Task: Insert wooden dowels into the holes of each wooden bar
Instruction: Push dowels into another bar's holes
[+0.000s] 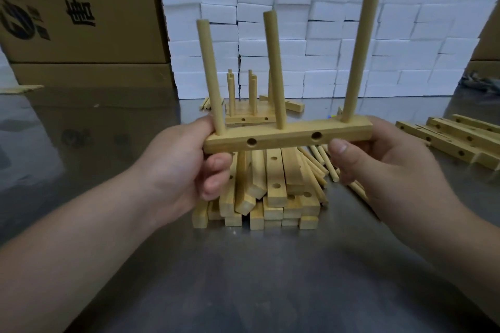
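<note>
Gripped the left end of the wooden bar (pixel 286 136) with the left hand (pixel 186 162), fingers curled round it. Held the bar up in the middle, over the near pile of bars (pixel 270 197). Had three dowels (pixel 274 70) standing in its top. Looked light and hard, not bendy; safest held by the ends, not the thin dowels. Pinched the right end with the right hand (pixel 378 159), thumb pressed on the near side.

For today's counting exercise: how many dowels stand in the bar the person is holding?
3 dowels: the left dowel by the left hand, the middle dowel, and the right dowel near the right end of the bar. None seems hidden.
</note>
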Demonstrator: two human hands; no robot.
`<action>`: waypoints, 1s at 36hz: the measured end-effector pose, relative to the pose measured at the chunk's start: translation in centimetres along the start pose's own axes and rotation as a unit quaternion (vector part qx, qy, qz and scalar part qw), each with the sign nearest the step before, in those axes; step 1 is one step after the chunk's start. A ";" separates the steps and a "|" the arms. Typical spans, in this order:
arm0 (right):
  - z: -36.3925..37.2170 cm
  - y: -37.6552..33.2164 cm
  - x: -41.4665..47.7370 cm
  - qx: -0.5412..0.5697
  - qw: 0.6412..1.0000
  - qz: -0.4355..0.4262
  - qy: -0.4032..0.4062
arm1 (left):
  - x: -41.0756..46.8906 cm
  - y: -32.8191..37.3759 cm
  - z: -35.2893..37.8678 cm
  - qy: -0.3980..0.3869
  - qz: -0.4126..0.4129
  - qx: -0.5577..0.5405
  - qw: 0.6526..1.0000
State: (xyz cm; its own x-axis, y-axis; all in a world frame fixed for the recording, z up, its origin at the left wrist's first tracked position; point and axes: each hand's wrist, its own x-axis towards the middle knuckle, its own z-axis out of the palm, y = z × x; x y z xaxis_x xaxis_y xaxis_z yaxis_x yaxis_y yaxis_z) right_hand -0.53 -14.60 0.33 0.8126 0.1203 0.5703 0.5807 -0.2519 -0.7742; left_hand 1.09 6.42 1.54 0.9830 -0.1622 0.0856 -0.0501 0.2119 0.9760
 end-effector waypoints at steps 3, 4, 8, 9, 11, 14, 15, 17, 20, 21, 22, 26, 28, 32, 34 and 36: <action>0.1 0.2 0.0 0.045 0.999 0.008 -0.005 | 0.2 -0.2 -0.2 0.032 0.004 0.019 0.999; 0.2 0.2 -0.1 0.049 0.999 0.014 -0.004 | 0.4 -0.3 -0.3 0.047 0.014 0.024 0.999; 0.2 0.7 0.0 0.039 0.998 0.035 0.025 | 1.0 -0.7 -0.9 0.056 0.088 0.068 0.992; 0.2 0.7 0.0 0.040 0.998 0.040 0.034 | 1.0 -0.8 -1.1 0.056 0.119 0.112 0.985; 0.2 0.6 0.0 0.044 0.997 0.045 0.038 | 1.0 -1.1 -1.5 0.054 0.166 0.210 0.962; 0.2 0.5 0.1 0.032 0.998 0.041 0.033 | 1.1 -1.5 -1.9 0.064 0.204 0.256 0.943; 0.3 0.5 0.1 0.023 0.998 0.040 0.034 | 1.1 -1.5 -1.9 0.070 0.213 0.270 0.936; 0.3 0.6 0.0 0.022 0.998 0.042 0.035 | 1.3 -1.5 -2.2 0.079 0.224 0.302 0.923; 0.3 0.9 0.0 0.025 0.998 0.047 0.038 | 1.6 -1.5 -2.6 0.086 0.221 0.317 0.918; 0.3 1.0 0.0 0.020 0.998 0.049 0.040 | 1.8 -1.5 -2.8 0.087 0.218 0.323 0.917; 0.3 1.1 0.0 0.014 0.998 0.049 0.039 | 1.8 -1.5 -2.9 0.085 0.213 0.330 0.916; 0.3 1.4 0.1 0.022 0.998 0.050 0.041 | 2.0 -1.6 -2.9 0.075 0.195 0.328 0.921; 0.3 1.5 0.1 0.021 0.998 0.050 0.043 | 1.9 -1.6 -2.8 0.088 0.198 0.340 0.915; 0.3 1.6 0.2 0.007 0.998 0.049 0.044 | 1.9 -1.5 -2.9 0.100 0.209 0.362 0.903; 0.3 1.8 0.2 -0.006 0.998 0.052 0.037 | 1.9 -1.5 -3.0 0.101 0.210 0.362 0.903; 0.4 1.9 0.2 -0.015 0.997 0.060 0.037 | 2.1 -1.5 -3.2 0.105 0.208 0.355 0.905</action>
State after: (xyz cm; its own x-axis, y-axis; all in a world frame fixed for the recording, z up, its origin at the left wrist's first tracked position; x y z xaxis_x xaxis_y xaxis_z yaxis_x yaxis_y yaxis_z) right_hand 0.81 -14.69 -1.13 0.8699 0.0158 0.4930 0.4760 -0.2892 -0.8306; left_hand 3.81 8.81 -0.38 0.8608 -0.0090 0.5089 -0.4523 -0.4722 0.7566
